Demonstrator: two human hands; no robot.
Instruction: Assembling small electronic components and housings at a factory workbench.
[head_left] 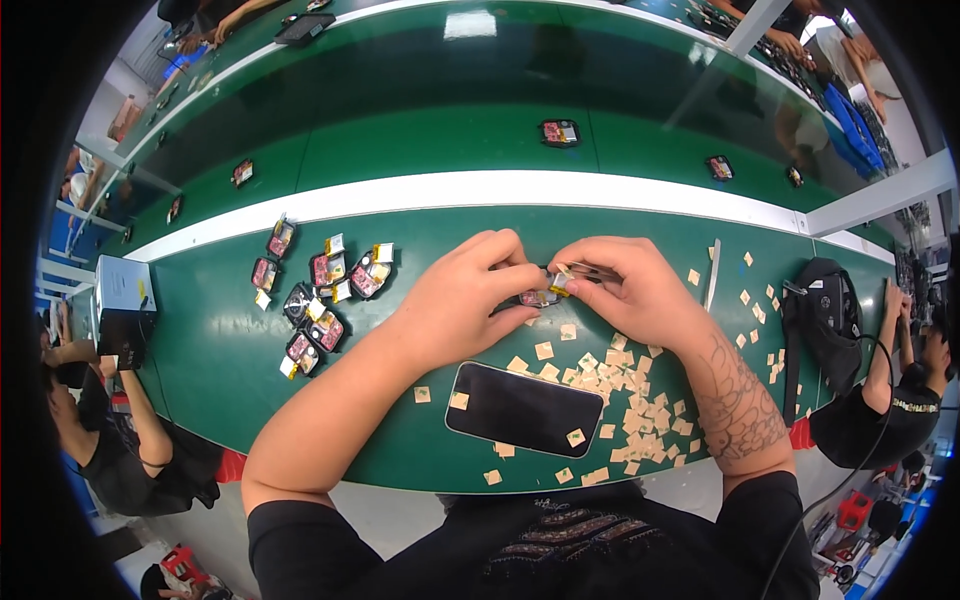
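My left hand (485, 290) is closed around a small black device housing (538, 298) with a pink-red circuit board inside. From the other side my right hand (625, 290) pinches a silver-and-yellow flat battery (558, 285) at that housing. A thin beige piece (565, 270) shows at the right fingertips; fingers partly hide it. Below the hands lies a black phone (524, 408) with a few beige squares on it. Many small beige adhesive squares (640, 415) are strewn to its right. Several similar open housings (327, 268) with boards and batteries lie left of my left arm.
A thin metal strip (712, 275) lies right of my right hand, and a black bag (828, 310) lies farther right. At the left edge stands a white-and-black box (126, 300). Beyond the white rail (480, 190), more devices (559, 133) sit on a green surface. People work at both sides.
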